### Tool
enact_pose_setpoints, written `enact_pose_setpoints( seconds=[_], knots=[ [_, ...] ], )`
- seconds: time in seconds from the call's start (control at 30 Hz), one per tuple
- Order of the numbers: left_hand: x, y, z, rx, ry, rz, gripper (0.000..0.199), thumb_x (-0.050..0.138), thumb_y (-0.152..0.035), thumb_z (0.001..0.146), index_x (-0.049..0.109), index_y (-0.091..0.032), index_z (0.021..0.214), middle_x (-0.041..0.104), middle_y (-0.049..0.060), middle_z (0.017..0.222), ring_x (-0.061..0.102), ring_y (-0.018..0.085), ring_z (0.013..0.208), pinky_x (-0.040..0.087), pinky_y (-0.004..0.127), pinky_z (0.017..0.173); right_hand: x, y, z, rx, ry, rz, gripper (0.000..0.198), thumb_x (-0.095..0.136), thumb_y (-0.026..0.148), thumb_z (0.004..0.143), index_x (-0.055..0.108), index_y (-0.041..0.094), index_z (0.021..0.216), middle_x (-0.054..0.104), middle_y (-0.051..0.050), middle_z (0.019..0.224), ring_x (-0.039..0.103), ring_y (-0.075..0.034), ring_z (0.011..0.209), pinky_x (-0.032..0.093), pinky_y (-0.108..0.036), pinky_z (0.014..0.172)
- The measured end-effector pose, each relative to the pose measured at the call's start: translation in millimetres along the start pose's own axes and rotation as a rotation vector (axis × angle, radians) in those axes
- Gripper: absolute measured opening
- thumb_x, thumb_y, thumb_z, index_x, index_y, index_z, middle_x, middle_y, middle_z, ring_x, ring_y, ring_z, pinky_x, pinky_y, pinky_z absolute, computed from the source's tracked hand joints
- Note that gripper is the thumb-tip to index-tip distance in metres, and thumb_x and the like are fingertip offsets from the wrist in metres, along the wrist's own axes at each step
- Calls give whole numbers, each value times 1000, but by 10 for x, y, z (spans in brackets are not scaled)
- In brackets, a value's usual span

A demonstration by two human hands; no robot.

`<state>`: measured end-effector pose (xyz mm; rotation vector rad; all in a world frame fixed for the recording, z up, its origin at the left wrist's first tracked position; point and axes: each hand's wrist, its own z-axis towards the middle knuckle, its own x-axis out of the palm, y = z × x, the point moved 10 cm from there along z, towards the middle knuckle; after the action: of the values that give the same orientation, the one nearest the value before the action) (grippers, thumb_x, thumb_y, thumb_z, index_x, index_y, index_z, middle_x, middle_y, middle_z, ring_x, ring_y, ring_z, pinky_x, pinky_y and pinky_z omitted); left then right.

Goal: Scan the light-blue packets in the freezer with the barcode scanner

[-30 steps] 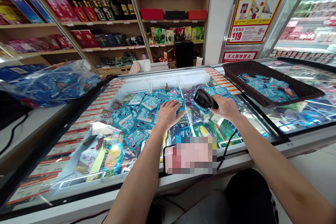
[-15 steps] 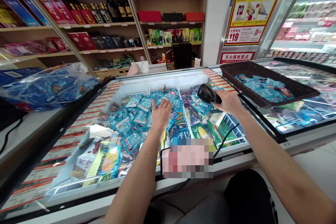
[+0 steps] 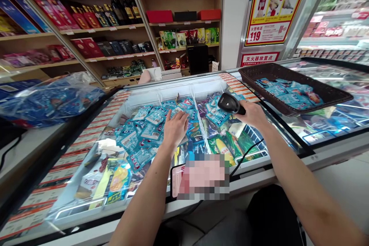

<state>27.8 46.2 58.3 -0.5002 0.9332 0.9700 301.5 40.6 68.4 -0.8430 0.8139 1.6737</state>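
Observation:
My right hand [image 3: 252,115] is wrapped round the handle of a black barcode scanner [image 3: 229,103], its head tilted up and left. A black cable [image 3: 245,157] hangs below that hand. Over the near right side of a pile of small blue packets [image 3: 151,132], my left hand [image 3: 176,127] lies palm down, fingers stretched out and thumb apart. I see nothing held in it; whether it touches the packets I cannot tell. A few more blue packets [image 3: 216,114] lie under the scanner. The pile spreads over a glass-topped chest freezer [image 3: 201,80].
A brown basket [image 3: 331,100] with blue packets stands at the right on the glass. At the left is a clear plastic bag [image 3: 54,102] of blue packets. A phone [image 3: 174,186], partly blurred out, lies on the near edge. Shelves [image 3: 103,29] with boxes and bottles stand behind.
The whole view has shifted slightly. My left hand's fingers have drawn a little closer together and bent. My right hand still holds the scanner, whose head has turned slightly.

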Motion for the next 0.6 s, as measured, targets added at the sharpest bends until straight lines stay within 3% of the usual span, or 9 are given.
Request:
enact_pose_setpoints(
  seconds=[0.23,0.37,0.6],
  knots=[
    [17,-105,47,31,29,-32,34,35,-32,92,60,-25,115,64,6,117,57,21,112,17,49,115,-96,-215,21,191,-91,-16,36,54,45,79,61,17,100,68,-10,85,62,-27,78,39,-32,63],
    [48,-220,156,32,71,-75,36,35,-36,93,59,-25,117,63,6,119,57,21,111,21,47,113,-106,-193,20,203,-94,6,35,54,46,79,63,17,97,68,-11,85,62,-27,77,39,-32,63],
    [281,-257,485,-89,138,-373,47,38,-47,90,52,-22,127,58,9,127,54,23,117,43,37,97,-220,-273,13,272,-181,89,33,55,46,78,64,18,92,68,-11,80,62,-27,74,40,-32,62]
  ],
)
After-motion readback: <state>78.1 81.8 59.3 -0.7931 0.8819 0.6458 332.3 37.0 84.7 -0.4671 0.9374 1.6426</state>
